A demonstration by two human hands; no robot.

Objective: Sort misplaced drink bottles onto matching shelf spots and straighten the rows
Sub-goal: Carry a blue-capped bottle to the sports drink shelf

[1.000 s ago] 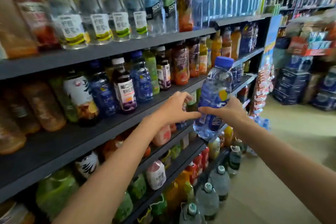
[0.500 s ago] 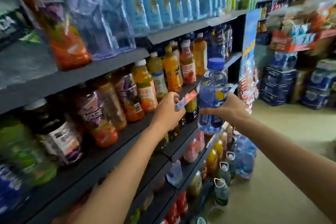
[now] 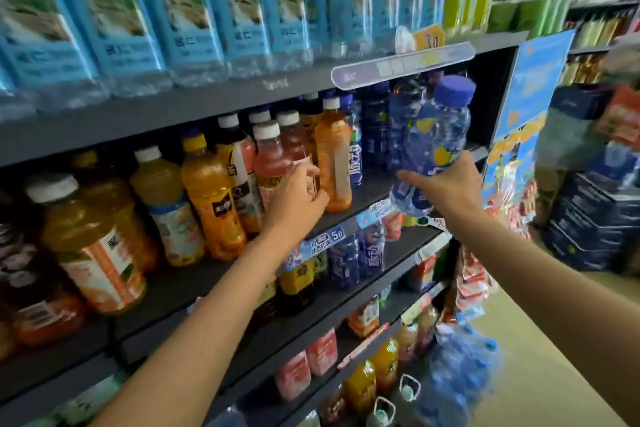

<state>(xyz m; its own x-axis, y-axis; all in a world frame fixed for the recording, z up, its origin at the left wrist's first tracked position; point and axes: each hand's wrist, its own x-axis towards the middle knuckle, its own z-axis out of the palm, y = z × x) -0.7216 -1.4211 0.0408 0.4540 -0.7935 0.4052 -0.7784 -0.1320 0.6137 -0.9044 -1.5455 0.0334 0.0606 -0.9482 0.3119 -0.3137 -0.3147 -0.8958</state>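
Right now the right hand (image 3: 446,189) grips the blue bottle (image 3: 431,146) round its lower body, in the air in front of the dark shelf (image 3: 367,199), just right of the orange juice bottle (image 3: 333,152). Its long axis is near upright, blue cap up and tipped slightly right. The left hand (image 3: 294,201) is half open, fingers curled, at the pink bottle (image 3: 277,163) on that shelf; whether it touches it, cannot tell.

Blue-cap btl (image 3: 431,146), tilted, mid-air
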